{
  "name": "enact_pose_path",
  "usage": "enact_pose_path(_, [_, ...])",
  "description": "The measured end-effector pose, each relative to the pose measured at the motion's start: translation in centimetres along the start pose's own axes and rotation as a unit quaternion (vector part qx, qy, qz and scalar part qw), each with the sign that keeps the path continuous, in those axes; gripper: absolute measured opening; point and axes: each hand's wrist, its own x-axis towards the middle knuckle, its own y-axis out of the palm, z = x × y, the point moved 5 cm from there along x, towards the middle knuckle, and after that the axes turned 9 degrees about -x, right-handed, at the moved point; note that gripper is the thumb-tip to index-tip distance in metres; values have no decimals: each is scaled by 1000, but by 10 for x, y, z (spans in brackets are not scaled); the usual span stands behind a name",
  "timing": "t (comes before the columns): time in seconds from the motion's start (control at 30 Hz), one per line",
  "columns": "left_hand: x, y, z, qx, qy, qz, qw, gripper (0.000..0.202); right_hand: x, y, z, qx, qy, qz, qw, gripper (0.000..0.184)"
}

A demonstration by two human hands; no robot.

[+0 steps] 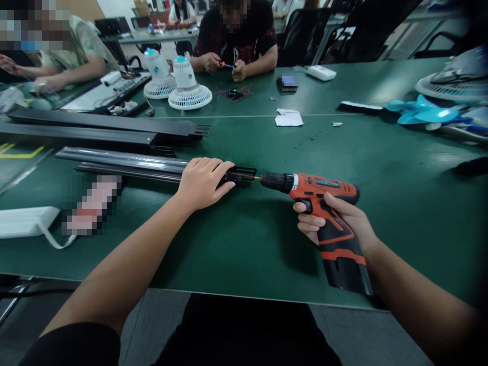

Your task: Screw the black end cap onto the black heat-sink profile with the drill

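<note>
My right hand [345,218] grips a red and black cordless drill [324,189], its forefinger at the trigger and its chuck pointing left. The thin bit [257,178] reaches the slotted end [246,174] of a long dark housing; whether it sits on a screw there is too small to tell. Wrapped over that housing [141,165] near its right end is my left hand [204,182], fingers across the top and thumb on the near side. The housing lies flat on the green table [244,239], pointing left to right.
Behind it lie more long black housings [95,124]. A phone [93,203] and a white power strip [28,222] are at left. White fan parts [189,86], paper [288,118] and blue fan blades [423,109] stand farther back. Co-workers [236,40] sit across the table.
</note>
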Motion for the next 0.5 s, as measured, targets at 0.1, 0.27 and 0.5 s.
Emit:
enact_pose_path(0.1, [0,0,0,-2,-1,-1,1000,47,0,6,2,5,-15,-9,1000,24])
enact_pose_path(0.27, [0,-1,0,-11,-6,-7,1000,45,-1,14,3,6,-32,-26,999,24])
enact_pose_path(0.5, [0,0,0,-11,-10,-1,1000,47,-2,17,3,20,-24,-26,999,22])
